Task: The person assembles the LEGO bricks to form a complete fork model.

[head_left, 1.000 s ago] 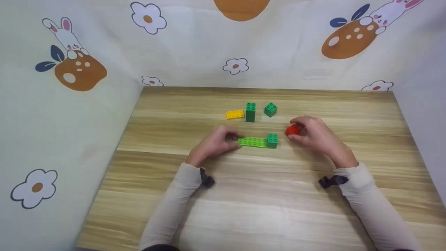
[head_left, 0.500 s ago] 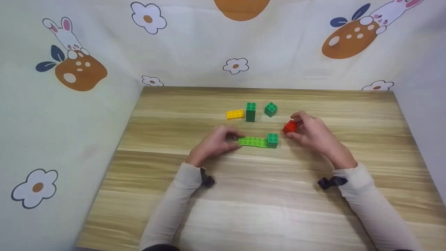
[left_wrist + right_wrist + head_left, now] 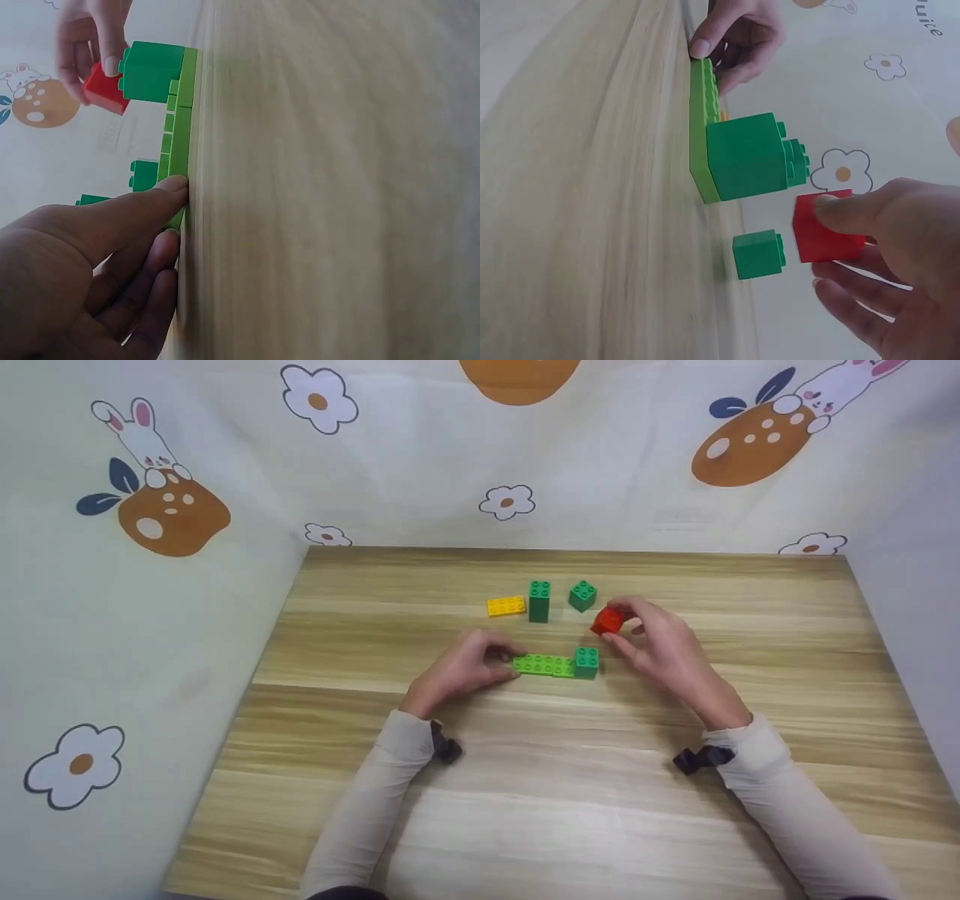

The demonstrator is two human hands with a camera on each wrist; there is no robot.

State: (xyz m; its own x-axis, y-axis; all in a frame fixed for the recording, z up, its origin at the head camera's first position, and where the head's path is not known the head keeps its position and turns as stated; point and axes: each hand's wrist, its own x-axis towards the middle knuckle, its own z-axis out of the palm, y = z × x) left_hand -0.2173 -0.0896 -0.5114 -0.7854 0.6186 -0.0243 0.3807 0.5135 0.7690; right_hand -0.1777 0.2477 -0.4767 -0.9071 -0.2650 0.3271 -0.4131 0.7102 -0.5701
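Note:
My left hand (image 3: 466,666) pinches the left end of a long light green building-block base (image 3: 541,664) lying on the table. A green block (image 3: 586,664) sits on the right end of that base. Between thumb and fingers, my right hand (image 3: 667,649) holds a red block (image 3: 609,620). It is tilted and raised behind and to the right of the green block. In the right wrist view the red block (image 3: 821,232) is apart from the mounted green block (image 3: 746,157). From the left wrist, the thumb and fingertips cover the near end of the base (image 3: 178,142).
Farther back on the wooden table (image 3: 390,607) are a flat yellow block (image 3: 506,606), a tall green block or stack (image 3: 539,604) and a loose green block (image 3: 583,596). A printed cloth wall (image 3: 600,457) rises behind the table's far edge.
My right hand has carried the red block leftward and away from me, turning it on the way. The left hand and the base have stayed in place.

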